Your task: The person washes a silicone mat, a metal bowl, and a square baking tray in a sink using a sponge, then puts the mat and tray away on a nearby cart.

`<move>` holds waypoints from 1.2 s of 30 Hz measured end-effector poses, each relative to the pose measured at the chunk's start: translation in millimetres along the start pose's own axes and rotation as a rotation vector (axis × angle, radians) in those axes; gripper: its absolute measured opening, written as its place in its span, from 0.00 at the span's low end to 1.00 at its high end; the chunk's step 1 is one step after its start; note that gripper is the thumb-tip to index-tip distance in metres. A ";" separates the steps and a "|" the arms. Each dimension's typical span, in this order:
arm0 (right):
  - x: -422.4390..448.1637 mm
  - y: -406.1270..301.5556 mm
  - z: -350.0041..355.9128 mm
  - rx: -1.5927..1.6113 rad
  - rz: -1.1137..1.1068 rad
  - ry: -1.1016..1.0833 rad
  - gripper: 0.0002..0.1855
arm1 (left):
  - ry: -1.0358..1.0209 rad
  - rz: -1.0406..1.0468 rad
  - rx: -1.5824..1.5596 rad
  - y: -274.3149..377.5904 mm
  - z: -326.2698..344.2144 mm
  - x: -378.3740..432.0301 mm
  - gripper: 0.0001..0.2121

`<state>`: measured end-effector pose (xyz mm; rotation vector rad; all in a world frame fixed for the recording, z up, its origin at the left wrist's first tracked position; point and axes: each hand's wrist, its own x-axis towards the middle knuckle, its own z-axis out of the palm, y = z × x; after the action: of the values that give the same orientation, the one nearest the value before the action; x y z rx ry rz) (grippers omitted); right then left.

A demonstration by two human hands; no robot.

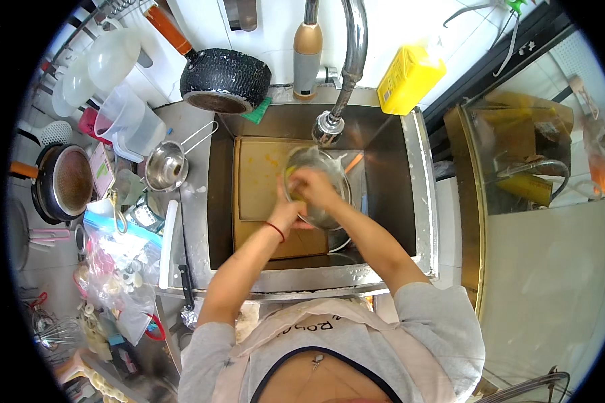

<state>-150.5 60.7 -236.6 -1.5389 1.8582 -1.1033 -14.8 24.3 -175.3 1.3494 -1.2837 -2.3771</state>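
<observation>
Over the steel sink (390, 201), a round metal bowl (327, 216) is tilted, its inside towards my hands. My left hand (288, 209) grips the bowl at its left edge, a red string on the wrist. Inside the bowl is my right hand (310, 186), blurred, pressed on something yellow-green, perhaps a sponge, mostly hidden by the fingers. White suds cling to the bowl's upper rim. Below lie a rectangular baking tray (257, 196) with yellowish spots and a brown board or tray (262, 242) under it. The faucet's spray head (327, 128) hangs just above the bowl; no stream of water is visible.
A black saucepan (227, 80) and a yellow bottle (411, 78) stand behind the sink. On the left counter are a small steel pot (166, 166), a clear measuring jug (131, 123), plastic bags (116, 262) and a black-handled knife (186, 287). A glass-topped surface (544, 282) lies right.
</observation>
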 end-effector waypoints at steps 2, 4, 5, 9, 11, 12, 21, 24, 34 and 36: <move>-10.7 -23.0 2.4 -0.032 -0.062 -0.285 0.08 | 0.004 -0.012 -0.027 3.0 -28.3 8.2 0.46; -13.7 12.4 -11.3 -0.150 -0.081 -0.252 0.09 | -0.033 0.042 0.032 6.3 -19.1 1.0 0.46; -5.8 19.3 -16.4 -0.183 0.029 -0.150 0.09 | -0.021 0.067 0.054 2.9 -9.0 -1.0 0.46; -5.4 -16.4 -2.2 -0.021 -0.017 -0.087 0.07 | 0.019 0.062 0.053 1.7 -7.0 0.5 0.46; -24.8 -7.4 3.6 -0.048 -0.043 -0.257 0.08 | 0.007 0.116 0.036 9.8 -14.5 -6.1 0.45; -27.7 1.3 -1.3 -0.073 0.019 -0.193 0.08 | -0.012 0.126 0.063 6.8 -14.8 -6.0 0.45; -3.0 5.3 4.5 0.114 0.031 0.215 0.12 | -0.052 0.230 0.081 2.5 -0.5 -2.2 0.44; -2.0 14.3 0.9 -0.038 0.123 0.301 0.11 | -0.077 0.263 0.165 4.8 -1.7 -3.6 0.43; -30.6 12.8 6.3 -0.198 0.295 0.234 0.08 | -0.044 0.331 0.187 2.5 1.7 -1.3 0.42; -36.6 -22.2 14.8 0.027 0.144 0.048 0.08 | 0.029 0.489 0.169 -17.4 -18.5 16.0 0.41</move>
<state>-117.1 90.8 -231.2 -1.3520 1.9441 -1.1030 -5.4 16.4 -202.8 0.9545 -1.6143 -1.9463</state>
